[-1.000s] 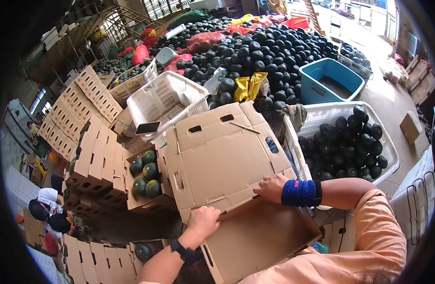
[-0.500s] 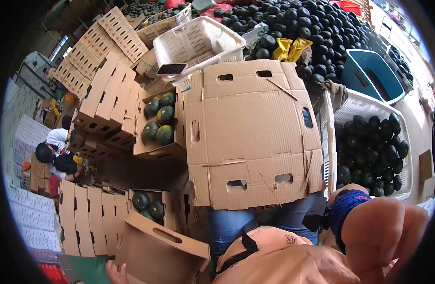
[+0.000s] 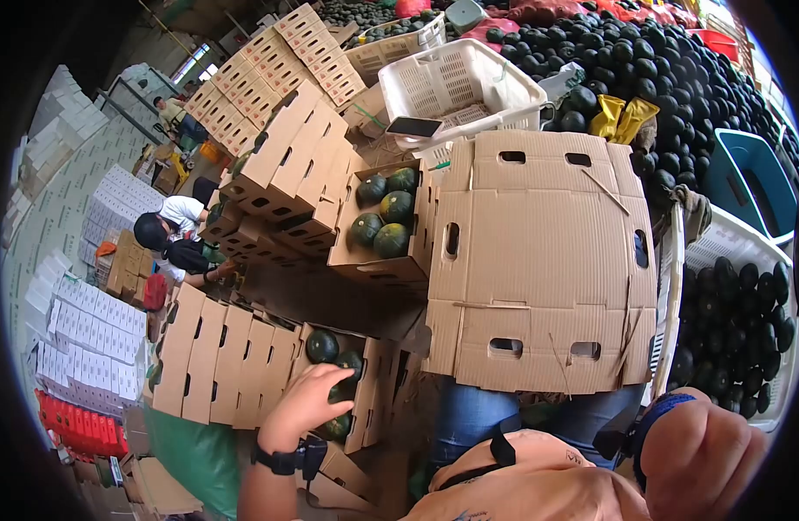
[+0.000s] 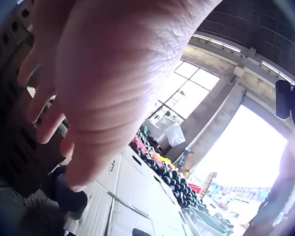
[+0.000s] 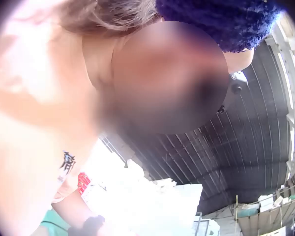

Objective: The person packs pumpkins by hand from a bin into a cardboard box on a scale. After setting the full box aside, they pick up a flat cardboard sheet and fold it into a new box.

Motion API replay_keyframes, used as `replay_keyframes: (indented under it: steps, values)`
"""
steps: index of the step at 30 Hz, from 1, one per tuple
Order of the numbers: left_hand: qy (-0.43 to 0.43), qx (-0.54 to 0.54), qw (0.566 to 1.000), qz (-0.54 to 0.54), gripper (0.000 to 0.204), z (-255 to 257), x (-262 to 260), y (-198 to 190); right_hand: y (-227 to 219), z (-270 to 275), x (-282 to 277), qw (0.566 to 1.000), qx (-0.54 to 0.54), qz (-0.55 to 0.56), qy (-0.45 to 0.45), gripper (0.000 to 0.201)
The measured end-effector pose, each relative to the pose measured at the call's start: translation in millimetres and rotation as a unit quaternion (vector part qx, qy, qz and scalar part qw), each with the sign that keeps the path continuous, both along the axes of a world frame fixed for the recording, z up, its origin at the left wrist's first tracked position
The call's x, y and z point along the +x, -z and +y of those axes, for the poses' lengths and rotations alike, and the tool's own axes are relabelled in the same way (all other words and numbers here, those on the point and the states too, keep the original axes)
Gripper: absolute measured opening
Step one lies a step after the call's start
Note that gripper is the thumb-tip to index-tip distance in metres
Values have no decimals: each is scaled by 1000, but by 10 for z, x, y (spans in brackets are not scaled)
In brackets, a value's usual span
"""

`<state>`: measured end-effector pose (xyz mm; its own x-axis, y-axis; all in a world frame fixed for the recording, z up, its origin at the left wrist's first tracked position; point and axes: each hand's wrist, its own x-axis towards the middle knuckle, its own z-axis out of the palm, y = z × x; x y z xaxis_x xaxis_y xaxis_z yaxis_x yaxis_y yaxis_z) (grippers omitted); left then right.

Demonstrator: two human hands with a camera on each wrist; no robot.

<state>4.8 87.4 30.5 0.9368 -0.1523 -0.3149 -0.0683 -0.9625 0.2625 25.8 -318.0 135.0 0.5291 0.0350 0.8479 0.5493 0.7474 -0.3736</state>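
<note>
My left hand is over a cardboard box of dark green pumpkins, its fingers spread and slightly bent. Its fingertips overlap the pumpkins in the head view. In the left wrist view the palm fills much of the picture. Raised close to my upper body, my right hand has bent knuckles toward the camera, and its fingertips are hidden. A brown cardboard sheet with hand holes lies in front of my legs. Behind my left forearm an open carton is partly visible.
Another box holds several pumpkins beside stacked cartons. At right stands a white crate of dark squash, with a blue tub behind it. A phone rests on a white basket. A person bends at left.
Both hands left the cardboard in front. My right hand rose toward my upper body. The open carton went to the lower left, and my left hand moved from beside it to the pumpkin box.
</note>
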Motion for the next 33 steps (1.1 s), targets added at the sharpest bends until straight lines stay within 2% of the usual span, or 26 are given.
replay_keyframes:
  steps: [1,3,4,7,8,9,11,12,15,16,18,19,20,21,23,25,26,27,29,30,31,33]
  values:
    - [37,-35,998,-38,51,-110,230,82,-5,-16,-40,1000,-9,24,12,19]
    - [42,-83,994,-65,52,-382,675,231,2,-5,-16,1000,0,3,29,16]
    - [25,-107,991,-75,54,-453,880,398,7,52,78,998,18,-42,31,15]
    - [-57,-170,977,-117,63,-647,1305,1046,9,-258,31,998,-46,-8,-50,11]
    - [-111,-195,969,-103,69,-738,1396,1219,-68,-384,91,991,-111,-6,-78,12]
    - [-168,-209,960,-75,72,-850,1468,1316,1,-361,67,994,-96,-25,-43,13]
    - [-229,-421,878,-10,75,-863,1641,1880,145,-316,28,996,-66,-59,32,16]
    - [-296,-459,837,-32,51,-1026,1618,1908,117,-266,110,993,-57,-95,49,16]
    - [-266,-467,839,-90,43,-1126,1606,1824,206,-166,-21,988,-49,-19,147,10]
    - [-268,-481,828,-105,37,-1142,1597,1816,287,-287,-73,975,-132,14,180,4]
    - [-265,-560,774,-128,42,-1126,1608,1943,500,-477,136,917,-269,-8,295,5]
    - [-265,-596,745,-138,44,-1099,1596,1989,716,-580,395,872,-326,41,362,12]
    - [-280,-563,768,-123,49,-1087,1568,1916,932,-683,653,817,-388,88,417,23]
    - [-269,-500,813,-130,53,-1082,1549,1867,1255,-824,857,734,-460,208,455,46]
    - [-238,-366,888,-143,61,-1100,1545,1764,2187,-1316,1048,517,-638,269,503,63]
    - [-277,-386,874,-99,63,-1203,1548,1560,2323,-1400,1066,574,-631,420,310,73]
    - [-294,-394,867,-74,64,-1261,1551,1454,2492,-1444,1066,632,-571,433,295,76]
    - [-303,-428,850,-58,67,-1270,1556,1365,2518,-1441,1055,633,-572,428,298,76]
    - [-278,-409,862,-107,68,-1204,1568,1368,2535,-1402,1025,645,-562,414,311,76]
    - [-271,-402,865,-131,66,-1197,1555,1304,2495,-1370,1012,586,-621,388,346,68]
    - [-258,-361,885,-142,65,-1167,1544,1233,2372,-1312,983,619,-579,410,337,59]
    - [-235,-335,899,-156,63,-1165,1523,1093,2509,-1341,1025,680,-498,415,342,49]
